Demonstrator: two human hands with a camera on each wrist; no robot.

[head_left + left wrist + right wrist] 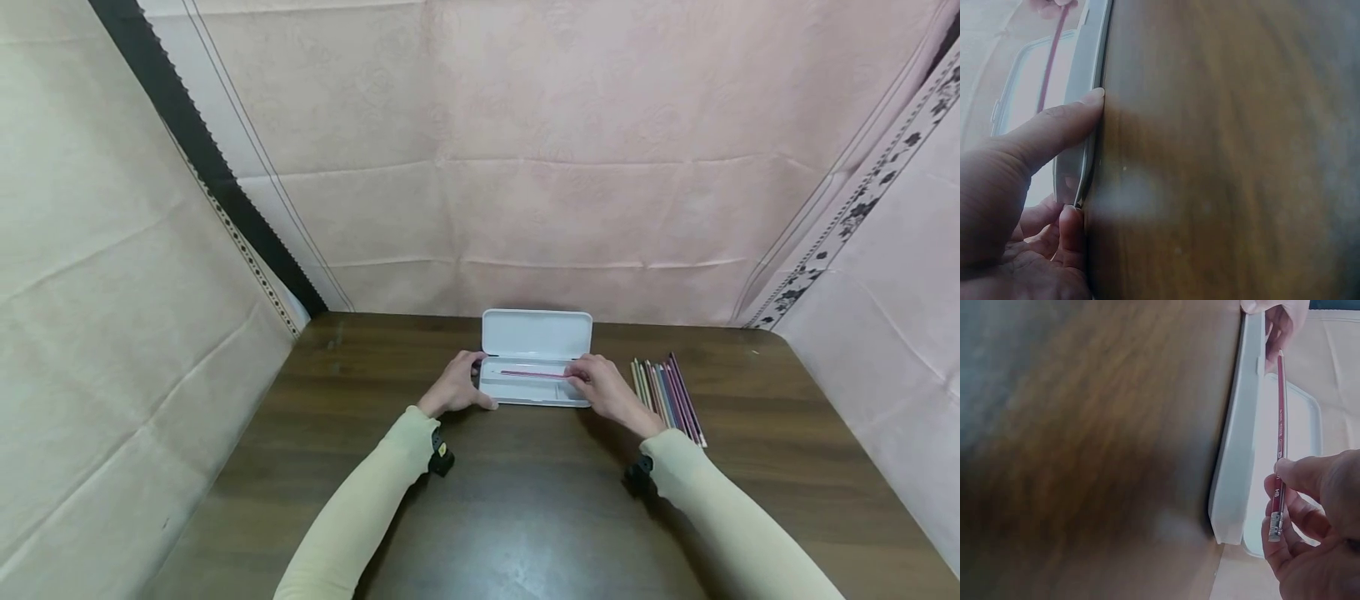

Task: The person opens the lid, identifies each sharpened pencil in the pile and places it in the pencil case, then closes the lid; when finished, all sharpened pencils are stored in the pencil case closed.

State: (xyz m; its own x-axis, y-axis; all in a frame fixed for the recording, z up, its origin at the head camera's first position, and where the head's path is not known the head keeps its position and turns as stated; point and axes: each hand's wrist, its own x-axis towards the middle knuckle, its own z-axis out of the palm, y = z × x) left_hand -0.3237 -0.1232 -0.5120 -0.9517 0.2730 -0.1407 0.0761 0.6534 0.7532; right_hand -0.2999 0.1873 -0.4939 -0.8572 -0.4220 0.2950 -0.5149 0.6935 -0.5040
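Observation:
A red pencil (1282,419) with a white eraser end is pinched between the thumb and fingers of my right hand (606,387). It lies level over the open tray of a white pencil case (517,392), its sharpened tip pointing left. The case's lid (536,333) stands raised at the back. At the left end of the case, my left hand (459,385) grips it, the thumb (1066,125) along the front wall and the other fingers round the end and behind.
Several coloured pencils (667,396) lie side by side on the brown wooden table (510,492), right of the case and partly behind the right forearm. Pale cloth (570,208) hangs along the table's back edge, with more at both sides.

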